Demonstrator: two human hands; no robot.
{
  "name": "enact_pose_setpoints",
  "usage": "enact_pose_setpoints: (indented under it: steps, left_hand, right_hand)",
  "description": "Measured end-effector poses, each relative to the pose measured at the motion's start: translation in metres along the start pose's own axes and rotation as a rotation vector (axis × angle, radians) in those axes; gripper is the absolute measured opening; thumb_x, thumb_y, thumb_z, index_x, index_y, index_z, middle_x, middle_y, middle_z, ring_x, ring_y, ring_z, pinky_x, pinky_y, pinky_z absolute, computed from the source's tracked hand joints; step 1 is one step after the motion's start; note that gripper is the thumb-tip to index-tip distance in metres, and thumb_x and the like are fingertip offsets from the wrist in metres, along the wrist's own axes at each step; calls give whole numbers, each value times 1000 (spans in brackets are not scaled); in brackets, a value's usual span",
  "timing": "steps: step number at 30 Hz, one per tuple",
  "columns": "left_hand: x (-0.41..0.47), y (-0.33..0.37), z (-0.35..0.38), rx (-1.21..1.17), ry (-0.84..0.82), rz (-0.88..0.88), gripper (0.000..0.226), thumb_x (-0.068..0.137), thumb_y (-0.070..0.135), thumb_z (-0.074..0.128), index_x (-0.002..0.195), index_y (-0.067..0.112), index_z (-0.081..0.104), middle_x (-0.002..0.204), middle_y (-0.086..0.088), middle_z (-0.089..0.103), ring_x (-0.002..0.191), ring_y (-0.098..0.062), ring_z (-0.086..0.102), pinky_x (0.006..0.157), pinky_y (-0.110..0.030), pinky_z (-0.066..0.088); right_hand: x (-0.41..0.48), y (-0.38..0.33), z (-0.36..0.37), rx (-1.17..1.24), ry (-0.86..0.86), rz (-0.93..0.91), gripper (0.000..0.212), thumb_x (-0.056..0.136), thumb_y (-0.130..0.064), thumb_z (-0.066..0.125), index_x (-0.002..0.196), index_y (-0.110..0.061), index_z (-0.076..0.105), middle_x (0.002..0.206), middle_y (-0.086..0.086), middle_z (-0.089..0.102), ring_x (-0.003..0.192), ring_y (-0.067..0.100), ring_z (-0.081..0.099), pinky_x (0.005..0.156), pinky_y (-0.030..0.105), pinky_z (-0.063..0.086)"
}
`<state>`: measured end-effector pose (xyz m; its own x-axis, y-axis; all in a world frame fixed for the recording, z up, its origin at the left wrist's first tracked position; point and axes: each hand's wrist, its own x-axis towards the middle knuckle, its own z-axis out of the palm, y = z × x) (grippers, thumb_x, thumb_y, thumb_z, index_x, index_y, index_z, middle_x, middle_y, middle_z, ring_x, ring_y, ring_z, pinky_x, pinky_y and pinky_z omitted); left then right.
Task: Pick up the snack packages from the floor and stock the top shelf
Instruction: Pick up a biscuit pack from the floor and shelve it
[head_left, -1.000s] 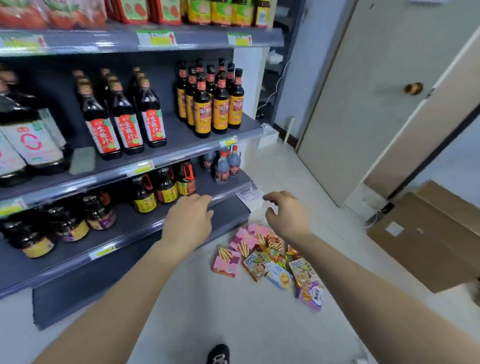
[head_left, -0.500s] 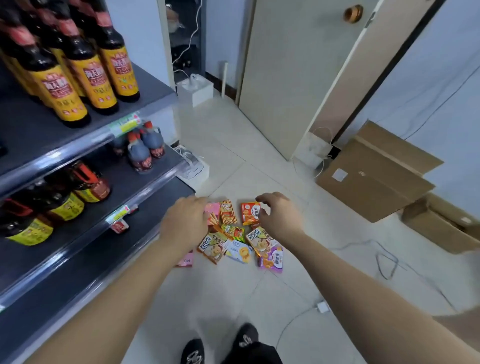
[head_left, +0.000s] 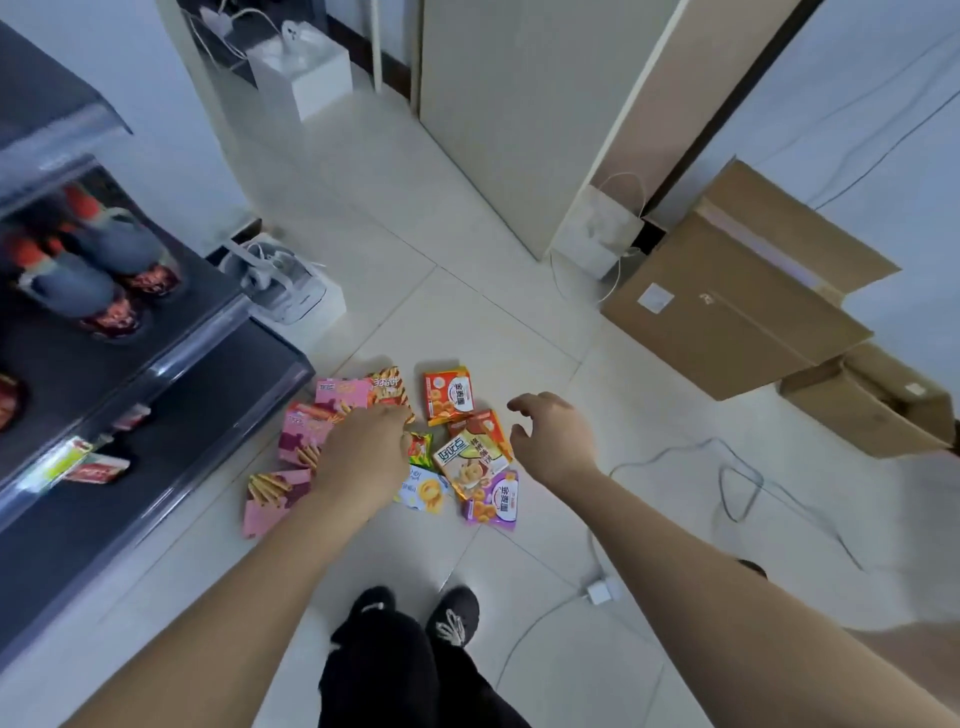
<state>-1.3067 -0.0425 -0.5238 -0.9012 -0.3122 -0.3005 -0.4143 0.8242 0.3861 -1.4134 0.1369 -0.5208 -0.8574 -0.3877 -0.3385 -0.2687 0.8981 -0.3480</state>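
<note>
Snack packages (head_left: 470, 462) lie scattered on tiled floor (head_left: 467, 249), just beside bottom shelf (head_left: 171, 415) of dark rack. Left hand (head_left: 363, 457) low over pink packages (head_left: 304, 431); fingers hidden behind knuckles, cannot tell if gripping. Right hand (head_left: 553, 441) just right of pile, fingers spread, loosely curled, holding nothing. Cardboard boxes (head_left: 727, 312) well apart at right.

One view only, the camera on my head. Wide-angle, pitched steeply down and forward at the floor (head_left: 395, 218), which is close. My arms enter from the lower corners and my shoes (head_left: 452, 618) sit at the bottom edge. Shelving (head_left: 182, 415) runs off left, and cardboard boxes (head_left: 727, 312) sit upper right.
</note>
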Motion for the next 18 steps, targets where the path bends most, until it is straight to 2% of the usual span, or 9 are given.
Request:
enact_pose_setpoints:
  steps: [4, 13, 16, 18]
  left_hand:
    - [53, 3, 37, 57, -78, 22, 37, 96, 22, 48, 131, 14, 53, 118, -6, 63, 109, -28, 56, 85, -43, 51]
    - [155, -5, 132, 83, -179, -33, 33, 94, 16, 51, 127, 14, 53, 117, -3, 60, 108, -26, 55, 76, -37, 47]
    - [181, -15, 179, 105, -250, -64, 25, 95, 20, 48, 117, 10, 55, 110, -7, 60, 103, -27, 55, 70, -36, 42]
    - [197, -23, 215, 112, -283, -94, 27, 96, 21, 47, 120, 11, 55, 113, -7, 60, 107, -27, 54, 74, -38, 44]
  right_hand:
    - [44, 31, 21, -14, -69, 63, 38, 87, -15, 49, 123, -23, 60, 114, 1, 60, 109, 22, 55, 81, 34, 51]
    - [140, 101, 104, 50, -182, 183, 36, 91, -20, 51, 125, -25, 59, 118, 0, 60, 108, 20, 57, 82, 33, 51]
    - [165, 130, 144, 80, -223, 219, 33, 92, -24, 53, 124, -25, 60, 120, -2, 60, 112, 18, 55, 85, 31, 48]
    - [181, 150, 171, 82, -255, 225, 32, 92, -24, 53, 123, -25, 60, 119, -2, 59, 113, 18, 55, 87, 32, 48]
